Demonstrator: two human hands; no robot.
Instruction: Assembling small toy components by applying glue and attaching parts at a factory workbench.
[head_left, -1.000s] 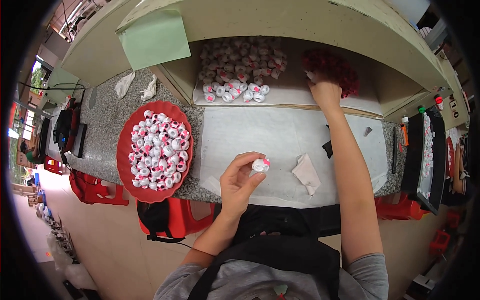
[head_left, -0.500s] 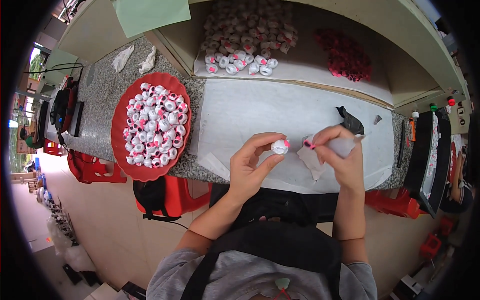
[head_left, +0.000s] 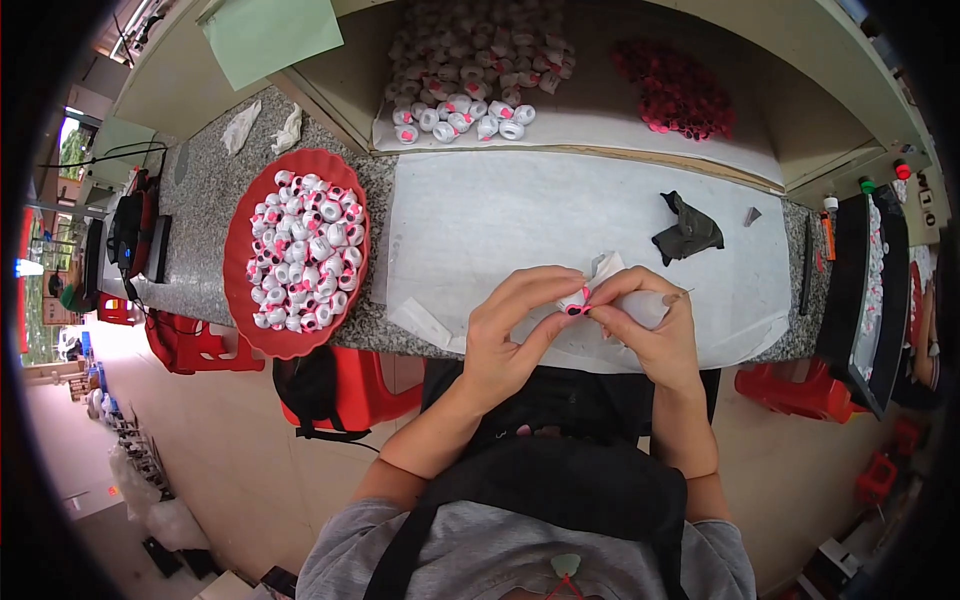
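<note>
Over the white paper sheet point(head_left: 480, 220) my two hands meet. My left hand point(head_left: 500, 340) pinches a small white round piece point(head_left: 571, 300) between thumb and fingers. With thumb and forefinger, my right hand point(head_left: 655, 340) presses a small pink-and-black piece point(head_left: 578, 310) against it. Tucked in the same right hand is a translucent bottle point(head_left: 648, 309) with a thin needle-like tip. A crumpled white tissue point(head_left: 607, 265) lies just behind the fingers, partly hidden by them.
A red scalloped tray point(head_left: 240, 310) full of white-and-pink pieces stands left. On the shelf are a heap of white pieces point(head_left: 480, 75) and a pile of pink-and-black pieces point(head_left: 680, 100). Black crumpled wrapping point(head_left: 690, 232) lies at right. Red stools point(head_left: 375, 385) stand below the counter.
My right hand has moved left, bringing the pink-and-black piece onto the white round piece. The left hand has stayed nearly in place. The view has shifted slightly.
</note>
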